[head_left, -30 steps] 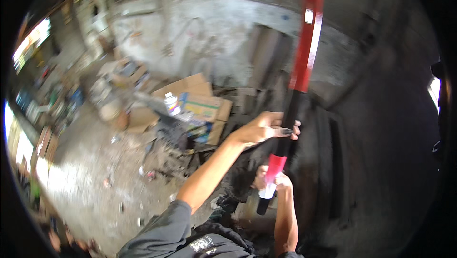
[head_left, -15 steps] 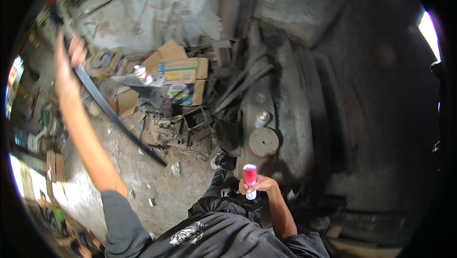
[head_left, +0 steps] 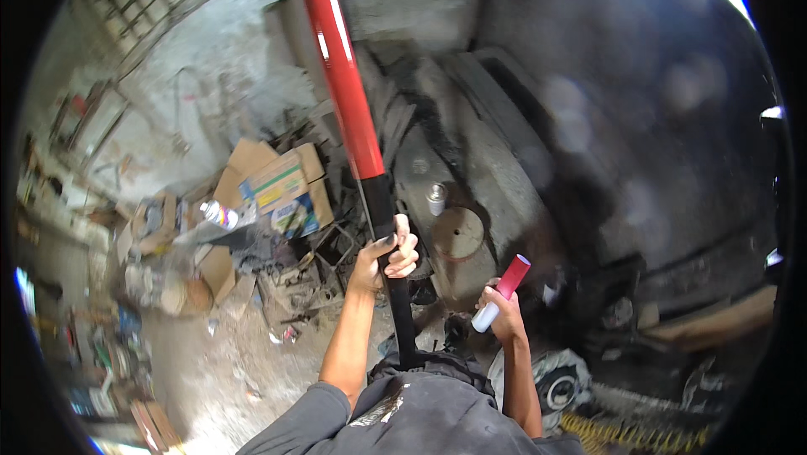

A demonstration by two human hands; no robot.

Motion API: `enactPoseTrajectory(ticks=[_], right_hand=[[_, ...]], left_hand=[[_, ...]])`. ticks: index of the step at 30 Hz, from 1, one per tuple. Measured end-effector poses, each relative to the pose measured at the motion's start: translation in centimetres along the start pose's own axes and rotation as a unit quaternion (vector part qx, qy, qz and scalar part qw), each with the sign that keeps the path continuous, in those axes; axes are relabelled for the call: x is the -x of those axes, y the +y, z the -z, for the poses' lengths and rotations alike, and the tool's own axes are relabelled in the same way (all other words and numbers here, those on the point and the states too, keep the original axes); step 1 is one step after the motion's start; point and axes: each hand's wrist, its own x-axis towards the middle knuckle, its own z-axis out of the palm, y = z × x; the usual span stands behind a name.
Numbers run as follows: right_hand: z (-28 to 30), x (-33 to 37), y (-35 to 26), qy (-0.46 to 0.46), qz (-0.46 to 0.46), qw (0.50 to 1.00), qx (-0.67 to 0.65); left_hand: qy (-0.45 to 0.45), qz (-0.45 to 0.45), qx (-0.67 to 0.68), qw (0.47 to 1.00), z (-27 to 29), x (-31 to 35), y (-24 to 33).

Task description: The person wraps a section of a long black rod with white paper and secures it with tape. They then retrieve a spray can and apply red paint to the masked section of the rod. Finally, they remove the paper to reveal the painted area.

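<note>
Torn cardboard boxes (head_left: 277, 182) lie crumpled on the dusty floor at far left. The left hand (head_left: 385, 257) has its fingers curled tight around the black lower part of a long rod (head_left: 353, 119), whose glossy red upper length rises toward the top edge. Just right, a metal can (head_left: 435, 199) stands upright. The right hand (head_left: 502, 314) wraps closed around a small red-and-white cylinder (head_left: 502, 293), tilted.

A grimy workshop: scrap metal (head_left: 294, 287), cardboard boxes (head_left: 277, 182), dirt floor (head_left: 210, 371).
</note>
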Motion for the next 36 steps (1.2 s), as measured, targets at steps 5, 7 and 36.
enactPoseTrajectory(ticks=[5,7,36], right_hand=[[-0.6,3.8,3.8,0.165,0.053,0.985,-0.022],[-1.5,5.8,6.2,0.228,0.08,0.97,-0.019],[-8.5,61.7,31.8,0.845,0.414,0.315,-0.123]], left_hand=[[0.036,0.118,0.001,0.992,3.5,3.9,-1.9],[0.033,0.175,-0.03,0.984,4.1,8.1,-2.7],[-0.421,0.337,-0.203,0.817,-19.2,24.5,-28.2]])
